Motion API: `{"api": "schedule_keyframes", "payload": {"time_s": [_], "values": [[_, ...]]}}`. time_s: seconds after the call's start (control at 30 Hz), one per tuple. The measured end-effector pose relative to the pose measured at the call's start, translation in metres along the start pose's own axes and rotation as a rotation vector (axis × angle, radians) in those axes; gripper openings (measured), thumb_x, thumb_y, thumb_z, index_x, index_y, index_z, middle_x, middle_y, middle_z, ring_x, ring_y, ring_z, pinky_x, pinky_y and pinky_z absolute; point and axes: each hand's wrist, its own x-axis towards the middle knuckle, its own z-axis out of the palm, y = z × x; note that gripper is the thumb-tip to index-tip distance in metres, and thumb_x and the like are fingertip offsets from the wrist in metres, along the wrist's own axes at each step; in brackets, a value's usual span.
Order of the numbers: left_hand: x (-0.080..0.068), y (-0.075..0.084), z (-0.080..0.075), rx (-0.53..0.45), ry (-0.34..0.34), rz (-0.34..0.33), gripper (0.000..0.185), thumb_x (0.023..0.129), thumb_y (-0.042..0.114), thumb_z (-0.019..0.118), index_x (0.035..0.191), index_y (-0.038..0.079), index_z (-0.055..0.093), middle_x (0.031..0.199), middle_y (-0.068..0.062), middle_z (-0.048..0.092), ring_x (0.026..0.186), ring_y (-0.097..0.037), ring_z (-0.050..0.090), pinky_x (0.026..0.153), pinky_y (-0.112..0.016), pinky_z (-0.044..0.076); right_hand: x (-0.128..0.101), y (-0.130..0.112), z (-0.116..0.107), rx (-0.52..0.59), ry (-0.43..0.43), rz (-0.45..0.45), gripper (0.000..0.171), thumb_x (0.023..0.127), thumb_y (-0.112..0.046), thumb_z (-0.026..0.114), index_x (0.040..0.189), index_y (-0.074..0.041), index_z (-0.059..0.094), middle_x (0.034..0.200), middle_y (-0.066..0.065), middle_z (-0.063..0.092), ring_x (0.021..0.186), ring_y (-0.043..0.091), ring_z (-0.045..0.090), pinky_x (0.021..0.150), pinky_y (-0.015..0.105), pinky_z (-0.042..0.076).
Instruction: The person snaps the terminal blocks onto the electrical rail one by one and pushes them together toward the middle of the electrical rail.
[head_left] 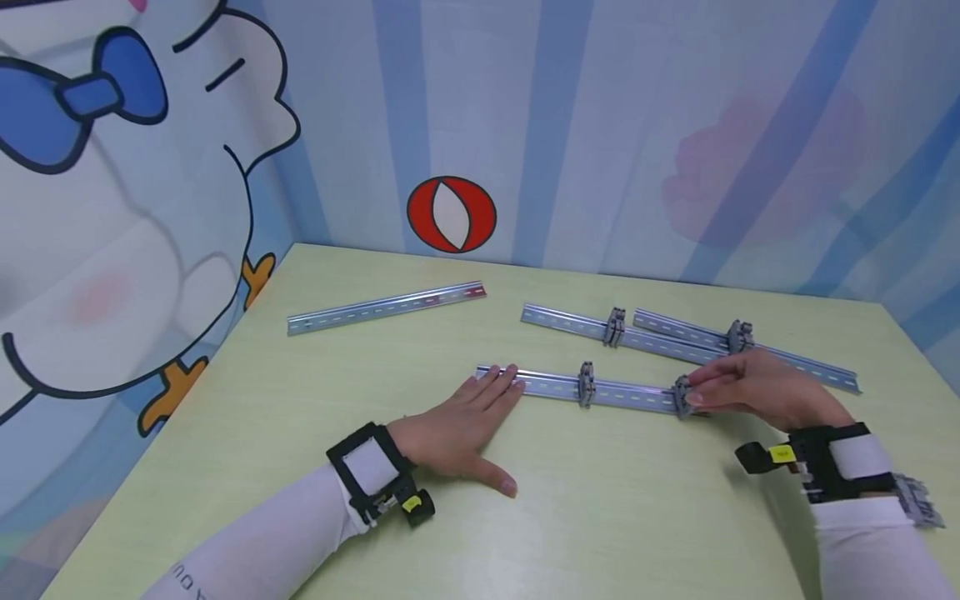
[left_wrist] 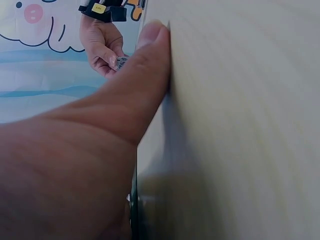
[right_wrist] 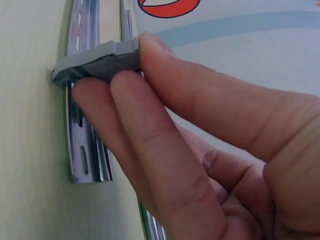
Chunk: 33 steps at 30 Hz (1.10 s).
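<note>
Closest to the head camera, the left hand (head_left: pixel 461 429) lies flat on the table (head_left: pixel 615 517), fingers straight, with the fingertips (head_left: pixel 504 382) resting on the left end of the near rail (head_left: pixel 558 386). At that rail's right end, the right hand (head_left: pixel 757 388) pinches a grey end clamp (head_left: pixel 682 395) between thumb and curled fingers; the right wrist view shows the clamp (right_wrist: pixel 97 61) seated across the slotted rail (right_wrist: pixel 85 150), the thumb (right_wrist: pixel 200 95) on top and the fingers under its body.

A second grey clamp (head_left: pixel 586 383) sits on the near rail, between the two hands. Beyond the near rail lie two more rails, each carrying a clamp: a middle rail (head_left: pixel 562 321) and, behind the right hand, a far-right rail (head_left: pixel 810 367). Well to the left of the near rail lies a bare rail (head_left: pixel 386 307) with a red-marked end.

To handle the clamp well, the flat left hand should likely keep pressing down so the rail cannot slide or twist. The pinch looks best kept square to the rail, so the clamp moves along the lips without cocking and jamming.
</note>
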Motion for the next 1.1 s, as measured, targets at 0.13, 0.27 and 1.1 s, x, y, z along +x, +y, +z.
{"api": "schedule_keyframes", "payload": {"time_s": [0.13,0.27,1.1], "values": [[0.0,0.0,0.0,-0.004,-0.001,0.002,0.123,0.076,0.076,0.059,0.157,0.008,-0.003,0.163,-0.011,-0.013,0.149,-0.029,-0.012,0.121,-0.044,0.002,0.001,-0.002,0.004,0.047,-0.003,-0.004,0.062,0.088,-0.024,0.074,0.134,0.011,0.05,0.117,0.011,0.068,0.099,0.016,0.068,0.086,0.032,0.056],[0.001,-0.001,0.0,-0.007,0.0,0.004,0.123,0.076,0.076,0.059,0.157,0.008,-0.003,0.163,-0.012,-0.013,0.149,-0.029,-0.012,0.121,-0.044,0.002,0.003,-0.004,0.008,0.049,0.005,-0.015,0.063,0.087,-0.025,0.074,0.133,0.011,0.051,0.119,0.013,0.067,0.1,0.016,0.068,0.086,0.032,0.056],[0.001,-0.001,0.0,0.0,-0.008,0.003,0.122,0.076,0.076,0.058,0.157,0.009,-0.004,0.163,-0.011,-0.014,0.149,-0.028,-0.013,0.121,-0.044,0.001,0.014,-0.017,0.037,0.019,0.056,-0.074,0.061,0.087,-0.032,0.074,0.133,0.005,0.055,0.112,0.012,0.071,0.096,0.017,0.07,0.082,0.03,0.057]]}}
